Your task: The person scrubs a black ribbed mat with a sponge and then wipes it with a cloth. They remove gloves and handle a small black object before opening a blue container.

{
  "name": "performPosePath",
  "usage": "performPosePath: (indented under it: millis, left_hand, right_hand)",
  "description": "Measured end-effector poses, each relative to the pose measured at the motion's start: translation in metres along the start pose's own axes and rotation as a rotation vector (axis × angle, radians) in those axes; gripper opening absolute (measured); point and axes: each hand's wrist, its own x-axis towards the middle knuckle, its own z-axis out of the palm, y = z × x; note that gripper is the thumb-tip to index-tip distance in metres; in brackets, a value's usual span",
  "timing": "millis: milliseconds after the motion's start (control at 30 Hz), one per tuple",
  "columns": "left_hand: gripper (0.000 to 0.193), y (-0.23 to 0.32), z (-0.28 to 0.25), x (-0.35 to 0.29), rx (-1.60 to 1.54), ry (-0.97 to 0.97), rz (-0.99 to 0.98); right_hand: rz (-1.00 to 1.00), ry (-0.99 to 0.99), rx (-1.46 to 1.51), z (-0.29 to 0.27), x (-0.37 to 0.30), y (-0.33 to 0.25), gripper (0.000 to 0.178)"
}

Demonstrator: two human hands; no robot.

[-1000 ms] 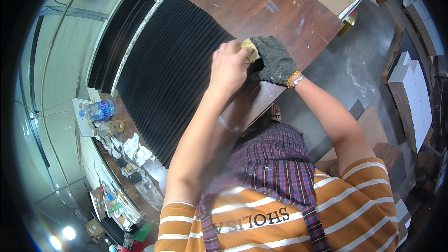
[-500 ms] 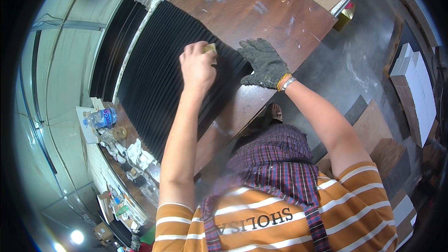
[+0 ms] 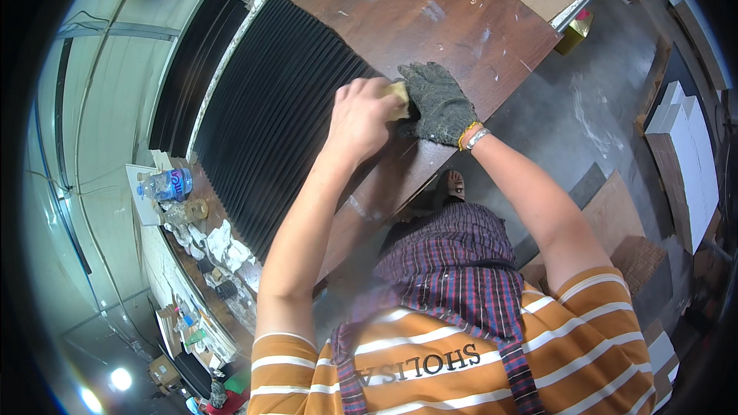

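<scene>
A wide set of long black strips (image 3: 269, 107) lies side by side on a brown table. My bare left hand (image 3: 360, 119) is closed around a small yellowish block (image 3: 399, 100), which looks like a sponge or sanding pad. It is over the right-hand ends of the strips, close beside my right hand. In a dark grey work glove with a yellow cuff, my right hand (image 3: 442, 104) rests at those ends near the table's edge. Its fingers are stretched out and its thumb is apart. What lies under the palm is hidden.
Left of the strips, a pale bar (image 3: 231, 69) separates them from more black strips (image 3: 192, 77). A water bottle (image 3: 165, 184) and crumpled white paper (image 3: 227, 246) lie at the left. The wooden tabletop (image 3: 400, 15) extends behind. White panels (image 3: 684, 154) are stacked on the right.
My left hand has slid right along the strips with the yellowish block, up to the gloved right hand. The right hand has stayed nearly in place.
</scene>
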Motion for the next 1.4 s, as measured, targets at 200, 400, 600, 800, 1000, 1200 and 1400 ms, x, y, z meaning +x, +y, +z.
performPosePath:
  millis: [200, 400, 600, 800, 1000, 1200, 1400]
  left_hand:
    - [0.032, 0.023, 0.025, 0.001, 0.028, 0.209, -0.003]
    - [0.031, 0.025, -0.011, -0.065, 0.034, -0.056, -0.318]
    - [0.034, 0.031, 0.006, -0.048, 0.066, 0.292, -0.202]
    - [0.024, 0.003, 0.036, -0.121, 0.09, 0.286, -0.245]
    - [0.036, -0.018, -0.019, -0.343, 0.195, 0.005, -0.875]
    - [0.029, -0.03, -0.024, -0.328, 0.286, 0.293, -0.774]
    - [0.036, -0.015, 0.022, -0.109, 0.111, 0.388, -0.369]
  right_hand:
    - [0.097, 0.02, 0.247, 0.018, -0.001, 0.013, 0.074]
    - [-0.105, 0.032, 0.019, 0.015, -0.007, 0.024, 0.08]
    - [-0.091, 0.04, 0.045, 0.014, -0.005, 0.017, 0.072]
    - [-0.061, -0.091, 0.029, 0.005, -0.003, 0.014, 0.08]
    - [0.013, -0.169, -0.008, 0.002, 0.005, 0.003, 0.096]
    - [0.04, -0.174, -0.004, 0.003, 0.013, -0.006, 0.102]
    - [0.025, -0.161, -0.01, 0.002, 0.015, -0.006, 0.103]
